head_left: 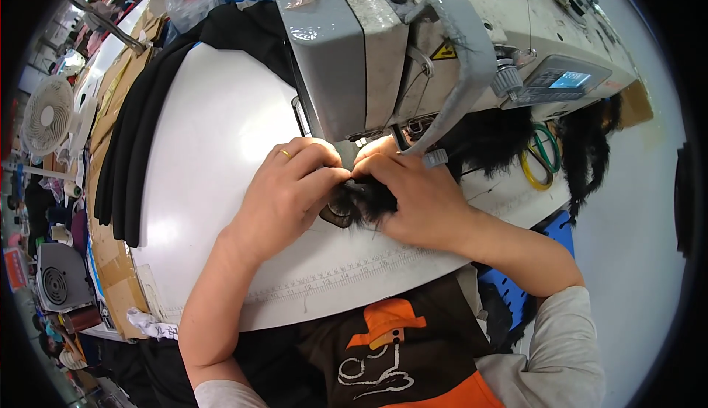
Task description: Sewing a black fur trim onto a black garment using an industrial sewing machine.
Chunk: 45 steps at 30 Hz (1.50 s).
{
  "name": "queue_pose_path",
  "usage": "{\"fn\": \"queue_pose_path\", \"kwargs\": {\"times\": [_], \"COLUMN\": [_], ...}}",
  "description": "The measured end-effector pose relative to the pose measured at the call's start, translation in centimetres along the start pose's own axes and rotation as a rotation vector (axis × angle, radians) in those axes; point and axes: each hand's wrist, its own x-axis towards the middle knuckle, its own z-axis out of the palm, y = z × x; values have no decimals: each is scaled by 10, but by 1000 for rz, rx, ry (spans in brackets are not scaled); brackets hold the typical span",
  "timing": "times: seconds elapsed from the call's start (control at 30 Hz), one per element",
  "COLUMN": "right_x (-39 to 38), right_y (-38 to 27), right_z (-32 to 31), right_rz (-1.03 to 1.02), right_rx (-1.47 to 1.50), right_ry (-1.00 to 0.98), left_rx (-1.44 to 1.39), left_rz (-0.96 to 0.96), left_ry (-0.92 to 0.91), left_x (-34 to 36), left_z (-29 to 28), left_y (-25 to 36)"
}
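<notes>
Both hands meet at the lit needle area of a large grey-white industrial sewing machine. Between them is a small piece of black fur, its long hairs hanging toward the table's front edge. My left hand, with a ring on one finger, pinches the fur's upper edge between thumb and forefinger. From the other side my right hand grips the same piece, its fingers curled round it right beside the needle area. The machine's grey guard arm curves down just above my right hand. My fingers hide the needle and the seam.
Black folded cloth drapes along the table's left side. More black fur lies right of the needle, near green-handled scissors and a yellow ring-shaped handle. A ruler scale runs along the white table's front. A fan stands far left.
</notes>
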Motion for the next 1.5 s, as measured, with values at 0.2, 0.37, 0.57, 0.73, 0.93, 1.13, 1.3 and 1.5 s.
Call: {"fn": "queue_pose_path", "kwargs": {"times": [0.2, 0.37, 0.57, 0.73, 0.93, 1.13, 1.3, 1.5], "right_x": [5, 5, 9, 11, 11, 5, -3, -14], "right_y": [7, 9, 10, 12, 11, 28, 35, 31], "right_z": [-11, -15, -20, -14, -11, -16, -28, -28], "right_rz": [70, 16, -126, -325, -504, -559, -566, -524], "right_rx": [-181, -20, -108, -341, -762, -574, -446, -484], "right_ry": [-158, -173, -172, -63, 56, 22, -94, -170], "left_rx": [-89, -103, -83, -53, 215, 284, 248, 119], "left_rz": [-54, -42, -16, 39, 164, 134, 47, -79], "left_ry": [-25, -3, -35, -24, 40, -7, -45, 16], "left_x": [-1, -2, -3, -4, -3, -4, -7, -5], "left_z": [0, 1, 2, 1, 4, 9, 9, 15], "left_y": [-3, -2, 2, 1, 6, 24, 38, 43]}}
